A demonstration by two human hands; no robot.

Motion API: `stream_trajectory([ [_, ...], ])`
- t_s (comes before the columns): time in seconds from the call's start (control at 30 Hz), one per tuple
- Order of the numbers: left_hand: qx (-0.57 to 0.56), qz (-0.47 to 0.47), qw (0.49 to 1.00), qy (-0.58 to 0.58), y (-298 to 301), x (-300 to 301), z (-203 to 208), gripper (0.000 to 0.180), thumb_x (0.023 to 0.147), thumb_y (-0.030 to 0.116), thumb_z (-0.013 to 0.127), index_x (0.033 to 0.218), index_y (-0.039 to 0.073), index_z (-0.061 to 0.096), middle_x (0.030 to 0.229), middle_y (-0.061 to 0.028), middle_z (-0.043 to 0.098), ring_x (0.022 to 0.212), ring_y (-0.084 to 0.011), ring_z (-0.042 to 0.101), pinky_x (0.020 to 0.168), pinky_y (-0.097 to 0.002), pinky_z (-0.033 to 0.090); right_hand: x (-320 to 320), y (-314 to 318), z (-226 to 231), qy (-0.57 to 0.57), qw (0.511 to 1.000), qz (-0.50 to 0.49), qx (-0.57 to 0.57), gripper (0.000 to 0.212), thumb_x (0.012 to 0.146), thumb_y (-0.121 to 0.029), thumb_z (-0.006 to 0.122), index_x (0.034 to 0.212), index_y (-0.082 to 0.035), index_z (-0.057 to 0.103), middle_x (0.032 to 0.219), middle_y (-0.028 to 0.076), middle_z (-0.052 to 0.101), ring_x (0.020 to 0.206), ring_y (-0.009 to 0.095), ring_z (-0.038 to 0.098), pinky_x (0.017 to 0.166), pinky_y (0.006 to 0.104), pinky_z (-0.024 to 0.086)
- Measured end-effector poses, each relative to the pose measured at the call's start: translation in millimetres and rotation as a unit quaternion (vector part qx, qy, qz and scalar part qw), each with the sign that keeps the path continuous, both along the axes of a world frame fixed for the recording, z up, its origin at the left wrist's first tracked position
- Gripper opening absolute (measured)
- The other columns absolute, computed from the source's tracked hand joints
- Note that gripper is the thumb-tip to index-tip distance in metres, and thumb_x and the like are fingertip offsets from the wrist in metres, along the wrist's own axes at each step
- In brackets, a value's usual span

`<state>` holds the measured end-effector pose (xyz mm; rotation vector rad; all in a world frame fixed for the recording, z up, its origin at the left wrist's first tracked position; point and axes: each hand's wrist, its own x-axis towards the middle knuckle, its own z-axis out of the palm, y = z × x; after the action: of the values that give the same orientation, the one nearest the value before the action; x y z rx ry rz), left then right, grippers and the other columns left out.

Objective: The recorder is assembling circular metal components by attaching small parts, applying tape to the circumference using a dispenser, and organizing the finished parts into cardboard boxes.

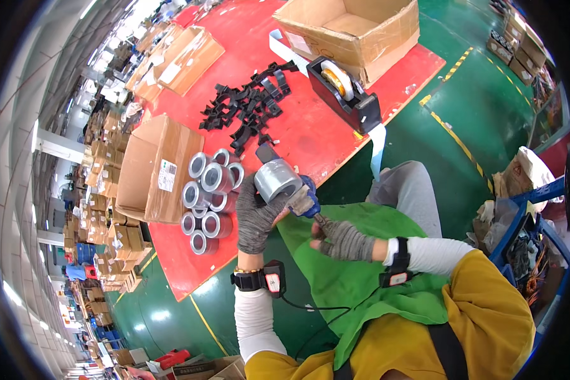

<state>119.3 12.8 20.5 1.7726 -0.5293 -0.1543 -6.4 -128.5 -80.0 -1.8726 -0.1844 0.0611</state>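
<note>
Near the table's front edge is a silver-grey metal cylinder (276, 180), with a black plastic piece (266, 153) at its far side. My left hand (258, 221), in a grey glove, is closed around the cylinder's left side. Against its right side sits a blue metal tool (306, 199) with a silver part; its exact kind is unclear. My right hand (347, 241), also gloved with bare fingertips, is closed on the tool's dark handle. Several similar silver-grey rings (216, 178) stand stacked to the left. Beyond them lies a heap of black plastic clips (250, 104).
The red table (304, 136) bears an open cardboard box (161, 171) at left and another box (380, 47) at far right. A black tape dispenser (345, 95) stands by the right edge, with tape hanging over. A blue metal frame (532, 215) stands at my right.
</note>
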Motion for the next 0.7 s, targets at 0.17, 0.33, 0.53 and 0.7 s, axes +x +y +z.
stream_trajectory([
  [0.17,0.005,0.008,0.999,0.036,-6,-5,10,0.051,0.069,0.01,0.074,0.111,0.0,0.048,0.103,-0.0087,0.056,0.093,-0.0172,0.057,0.08,-0.0305,0.048,0,32,-7,-0.034,0.996,-0.037,0.076,0.039,0.08,-0.029,0.061,0.1,0.002,0.046,0.087,0.016,0.054,0.083,0.032,0.054,0.081,0.0369,0.042],
  [0.33,0.024,0.026,0.998,-0.045,12,-15,14,0.062,0.072,0.01,0.071,0.124,-0.002,0.039,0.117,-0.012,0.05,0.096,-0.0198,0.056,0.085,-0.0339,0.047,8,-18,13,0.045,0.986,0.097,0.124,0.042,0.079,-0.03,0.062,0.106,0.0,0.05,0.091,0.015,0.059,0.083,0.029,0.058,0.08,0.0348,0.045],
  [0.53,0.13,-0.049,0.951,0.275,74,-73,-4,0.04,0.082,0.023,0.065,0.108,-0.005,0.053,0.093,-0.0114,0.062,0.082,-0.0208,0.062,0.074,-0.0316,0.05,-7,-152,-3,0.109,0.982,-0.137,0.063,0.022,0.081,-0.02,0.061,0.089,0.0,0.059,0.079,0.01,0.064,0.078,0.019,0.062,0.073,0.0321,0.048],
  [0.7,0.217,-0.186,0.899,0.332,10,-97,-86,0.029,0.084,0.019,0.06,0.106,-0.001,0.058,0.096,-0.0092,0.064,0.086,-0.0156,0.061,0.077,-0.0277,0.048,38,-202,-87,-0.02,0.948,-0.291,0.126,0.048,0.075,-0.004,0.06,0.12,0.001,0.045,0.111,0.016,0.057,0.108,0.023,0.054,0.091,0.0301,0.041],
])
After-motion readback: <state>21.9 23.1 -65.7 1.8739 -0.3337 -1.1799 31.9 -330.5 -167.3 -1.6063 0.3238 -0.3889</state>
